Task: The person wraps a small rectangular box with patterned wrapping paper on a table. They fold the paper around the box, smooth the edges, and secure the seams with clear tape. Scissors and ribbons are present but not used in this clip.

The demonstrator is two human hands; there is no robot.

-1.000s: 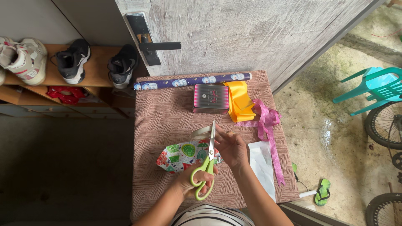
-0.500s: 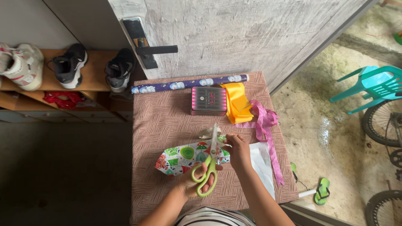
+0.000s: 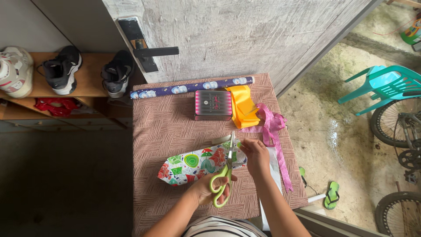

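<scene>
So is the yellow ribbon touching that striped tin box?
Touching. In the head view the yellow ribbon lies pressed against the right side of the tin box, with no strip of table between them.

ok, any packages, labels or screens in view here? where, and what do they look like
Tin box: far middle of the table, rectangular, dark lid, pink-and-white striped edges.
Paper roll: along the table's far edge, long tube, dark blue with small white figures.
Wrapped parcel: near the hands, oblong, white paper with green, red and blue prints.
No screens or signs.
</scene>
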